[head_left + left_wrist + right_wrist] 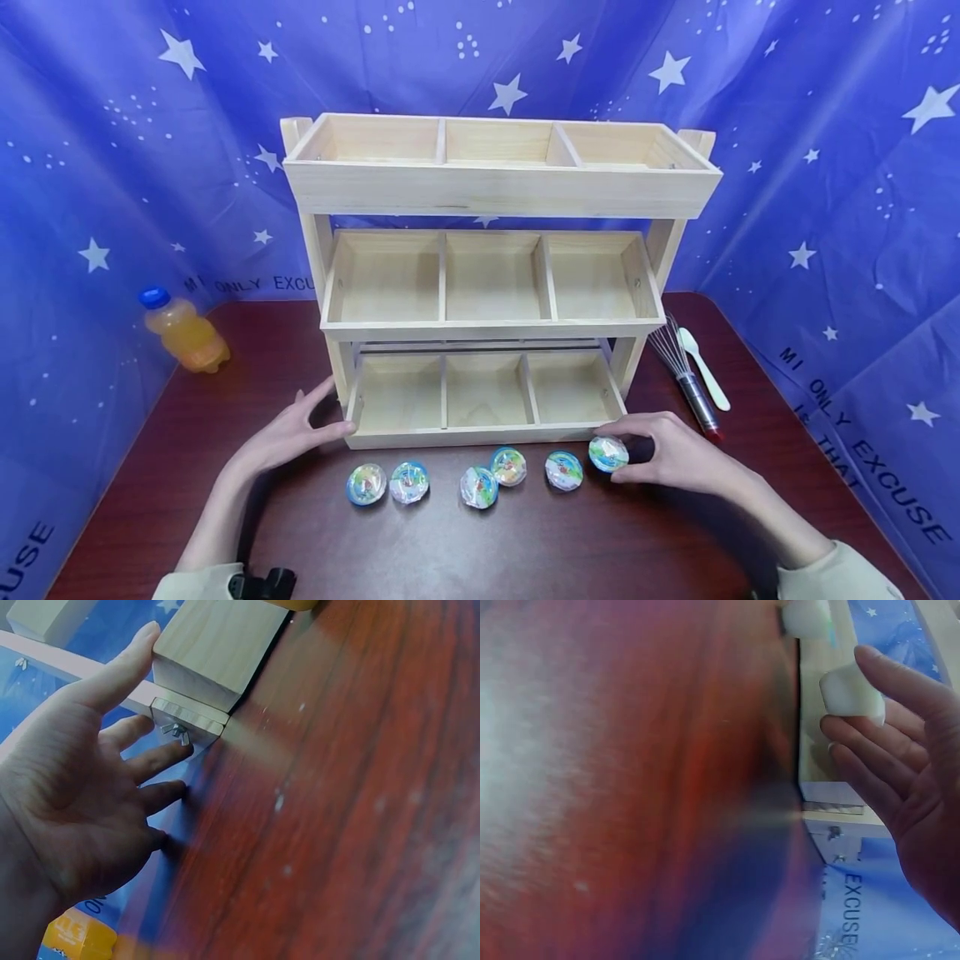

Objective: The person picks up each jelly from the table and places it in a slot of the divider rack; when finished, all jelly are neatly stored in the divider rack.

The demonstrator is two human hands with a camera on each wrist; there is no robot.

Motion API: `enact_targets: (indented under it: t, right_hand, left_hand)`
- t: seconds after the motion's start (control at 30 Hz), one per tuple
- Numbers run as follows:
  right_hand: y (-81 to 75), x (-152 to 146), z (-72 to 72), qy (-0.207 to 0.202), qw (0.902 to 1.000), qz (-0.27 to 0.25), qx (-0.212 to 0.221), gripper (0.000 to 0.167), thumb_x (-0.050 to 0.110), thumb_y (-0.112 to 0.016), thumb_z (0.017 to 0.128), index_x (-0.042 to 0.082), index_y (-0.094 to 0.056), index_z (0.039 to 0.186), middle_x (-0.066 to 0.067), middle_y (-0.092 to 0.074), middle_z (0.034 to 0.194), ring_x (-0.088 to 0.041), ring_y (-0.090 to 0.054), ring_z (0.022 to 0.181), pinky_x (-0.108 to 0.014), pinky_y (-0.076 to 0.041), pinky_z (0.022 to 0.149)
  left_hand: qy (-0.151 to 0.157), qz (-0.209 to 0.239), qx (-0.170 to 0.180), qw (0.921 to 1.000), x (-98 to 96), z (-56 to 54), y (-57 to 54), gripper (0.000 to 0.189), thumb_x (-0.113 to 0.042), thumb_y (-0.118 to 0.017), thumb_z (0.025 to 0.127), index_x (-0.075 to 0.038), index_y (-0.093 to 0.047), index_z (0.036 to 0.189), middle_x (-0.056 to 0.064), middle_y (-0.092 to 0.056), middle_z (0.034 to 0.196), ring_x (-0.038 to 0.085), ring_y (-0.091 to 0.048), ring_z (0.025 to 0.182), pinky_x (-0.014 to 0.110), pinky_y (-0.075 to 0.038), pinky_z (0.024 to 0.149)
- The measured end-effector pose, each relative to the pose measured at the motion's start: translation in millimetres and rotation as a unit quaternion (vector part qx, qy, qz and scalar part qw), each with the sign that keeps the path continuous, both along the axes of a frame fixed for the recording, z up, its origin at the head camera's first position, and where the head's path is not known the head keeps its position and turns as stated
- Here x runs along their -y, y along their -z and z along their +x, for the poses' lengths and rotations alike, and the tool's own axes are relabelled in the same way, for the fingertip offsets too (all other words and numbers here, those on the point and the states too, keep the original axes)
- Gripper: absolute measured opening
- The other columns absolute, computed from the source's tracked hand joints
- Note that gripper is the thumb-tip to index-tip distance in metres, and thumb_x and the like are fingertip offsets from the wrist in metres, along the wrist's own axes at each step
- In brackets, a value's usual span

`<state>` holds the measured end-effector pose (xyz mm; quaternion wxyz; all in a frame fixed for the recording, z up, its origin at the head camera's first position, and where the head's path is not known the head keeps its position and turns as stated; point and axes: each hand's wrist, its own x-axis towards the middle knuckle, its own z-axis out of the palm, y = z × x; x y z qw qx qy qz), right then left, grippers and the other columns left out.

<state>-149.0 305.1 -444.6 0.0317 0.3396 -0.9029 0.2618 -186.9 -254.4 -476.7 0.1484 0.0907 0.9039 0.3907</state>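
Observation:
My right hand (667,454) pinches a small jelly cup (608,454) with a printed lid between thumb and fingers, close to the front right corner of the wooden rack (495,193). In the right wrist view the cup's white body (849,694) shows between the thumb and fingers. At the rack's lower left corner is my left hand (281,437), fingers spread, thumb tip right at the bottom tray's end. From the left wrist, its fingertips lie by a wing nut (177,732) on the rack's foot. Several more jelly cups (564,471) stand in a loose row before the rack.
The rack has three tiers, each split into three compartments. An orange drink bottle (187,337) with a blue cap stands at the left. Right of the rack lie a whisk (693,396) and a white spoon (707,373). A blue star-patterned curtain (420,67) encloses the dark red table (420,558).

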Motion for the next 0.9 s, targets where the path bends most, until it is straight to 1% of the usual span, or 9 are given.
enact_targets:
  t: [0.17,0.37,0.5,0.6,0.73,0.9]
  right_hand:
    - [-9.6,0.0,-4.8,-0.02,0.9994,-0.023,-0.013,0.053,0.016,-0.096,0.069,0.02,-0.076,0.117,0.012,-0.076,0.11,0.0,-0.07,0.101,-0.002,-0.044,0.093]
    - [-15.3,1.3,-10.0,-0.017,0.9988,-0.026,-0.037,0.055,0.017,-0.095,0.069,0.02,-0.075,0.12,0.008,-0.077,0.112,0.001,-0.069,0.101,-0.004,-0.046,0.091]
    - [-18.1,5.3,-15.2,-0.015,0.9989,-0.04,-0.022,0.052,0.017,-0.093,0.073,0.017,-0.074,0.122,0.005,-0.077,0.112,0.003,-0.067,0.096,-0.015,-0.056,0.078]
    - [-19.8,10.7,-19.2,-0.014,0.9986,-0.05,-0.011,0.05,0.017,-0.092,0.076,0.015,-0.074,0.123,0.006,-0.076,0.111,0.003,-0.065,0.094,-0.021,-0.058,0.073]
    - [-21.7,20.3,-23.2,-0.013,0.9981,-0.058,-0.017,0.05,0.019,-0.092,0.076,0.014,-0.074,0.123,0.012,-0.075,0.108,0.003,-0.064,0.093,-0.019,-0.054,0.077]
    - [-21.9,34.8,-28.8,-0.022,0.9964,-0.08,-0.015,0.049,0.018,-0.09,0.078,0.011,-0.073,0.124,0.008,-0.075,0.108,-0.001,-0.065,0.095,-0.018,-0.052,0.084]
  left_hand:
    - [0.001,0.004,0.004,1.0,-0.7,0.6,-0.9,0.099,-0.051,-0.071,0.093,-0.023,-0.012,0.167,0.025,-0.016,0.17,0.067,0.008,0.149,0.086,-0.005,0.112]
    - [0.001,0.003,0.013,0.9999,-2.2,-0.8,-2.6,0.1,-0.053,-0.07,0.092,-0.024,-0.01,0.167,0.025,-0.014,0.171,0.066,0.01,0.15,0.087,-0.004,0.112]
    - [0.001,0.003,0.013,0.9999,-2.6,-2.3,-2.8,0.1,-0.053,-0.07,0.092,-0.023,-0.011,0.167,0.024,-0.013,0.171,0.065,0.01,0.15,0.086,-0.003,0.112]
    - [0.0,0.001,0.008,1.0,-2.2,-2.5,-2.1,0.1,-0.053,-0.071,0.092,-0.023,-0.011,0.167,0.024,-0.014,0.171,0.066,0.009,0.15,0.086,-0.004,0.112]
    - [0.0,0.002,0.005,1.0,-1.9,-2.4,-0.8,0.1,-0.053,-0.071,0.092,-0.023,-0.012,0.167,0.024,-0.015,0.171,0.066,0.008,0.15,0.086,-0.004,0.113]
    - [-0.004,0.004,0.008,0.9999,-0.8,-1.2,-0.5,0.1,-0.052,-0.071,0.092,-0.024,-0.013,0.167,0.025,-0.015,0.171,0.066,0.007,0.15,0.086,-0.005,0.113]
